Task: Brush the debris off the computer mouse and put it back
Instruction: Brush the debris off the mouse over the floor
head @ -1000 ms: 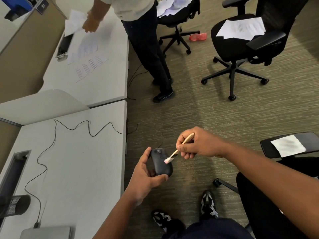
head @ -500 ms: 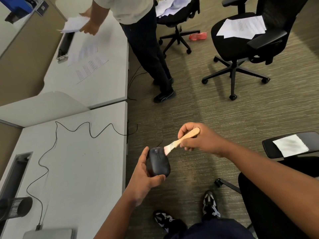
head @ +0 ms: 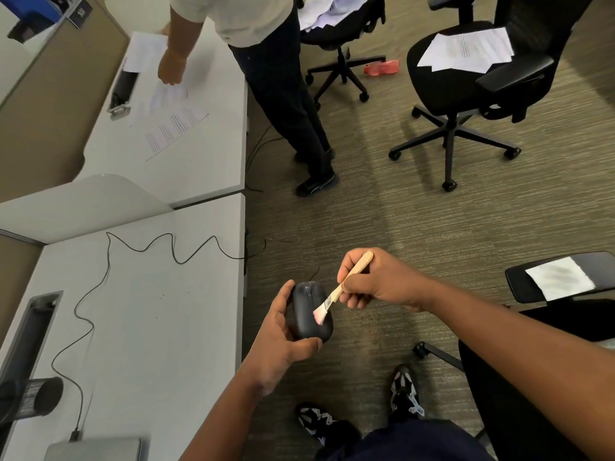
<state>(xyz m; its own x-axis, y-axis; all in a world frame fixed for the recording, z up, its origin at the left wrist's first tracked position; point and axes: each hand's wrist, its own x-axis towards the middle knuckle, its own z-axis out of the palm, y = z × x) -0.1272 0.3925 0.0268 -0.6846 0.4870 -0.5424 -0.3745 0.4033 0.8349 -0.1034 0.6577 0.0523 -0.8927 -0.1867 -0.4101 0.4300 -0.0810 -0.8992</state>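
1. Your left hand (head: 283, 341) has its grip closed around the black computer mouse (head: 307, 311), thumb at its near end and fingers along its left side. You hold it top-up over the carpet (head: 416, 227), just off the right edge of the desk (head: 159, 327).
2. Your right hand (head: 376, 282) has its grip pinched shut on the wooden handle of a small brush (head: 339, 291). The pink bristles touch the right side of the mouse's back.
3. By my judgement you are mid-brushing, so the cleaning is under way and the return has not begun. Whether any debris remains is too fine to see.
4. The mouse cable appears to run from the mouse's far end back toward the desk edge, where the black cord (head: 139, 247) snakes across the white top. The link over the carpet is thin and hard to follow.
5. The desk offers plenty of bare surface beside that cord for setting the mouse down. Mind the cable slot (head: 30, 331) at the left and the dark cylinder (head: 31, 395) near the front corner.
6. Farther off, another person (head: 266, 61) stands at the next desk sorting papers (head: 176, 128), well apart from your hands.
7. An office chair (head: 466, 78) with sheets on its seat stands farther right, clear of your reach.
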